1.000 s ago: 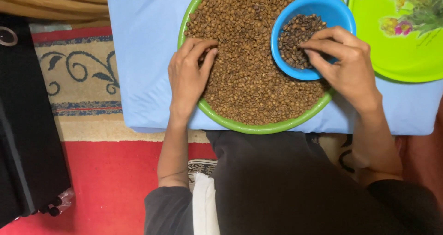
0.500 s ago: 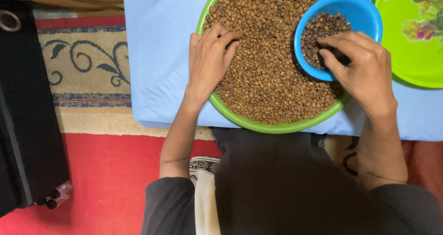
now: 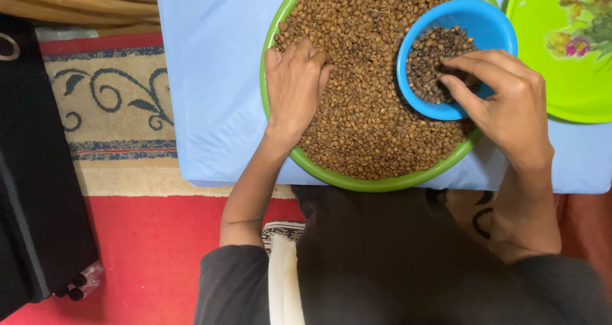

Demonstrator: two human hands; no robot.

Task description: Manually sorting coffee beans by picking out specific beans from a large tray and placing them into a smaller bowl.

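Left hand (image 3: 294,89): fingers curled loosely, palm down, tips in the brown coffee beans (image 3: 370,114); grip grasps nothing that shows. Right hand (image 3: 507,108): thumb and forefinger pinched together over the darker beans (image 3: 433,57) in the blue bowl (image 3: 484,22); whether a bean sits in the pinch, cannot tell. Bowl rests on the beans in the green round tray (image 3: 376,183), on the light blue worktop (image 3: 210,76). Both forearms reach forward, wrists bent down. Second green tray (image 3: 574,89) at right.
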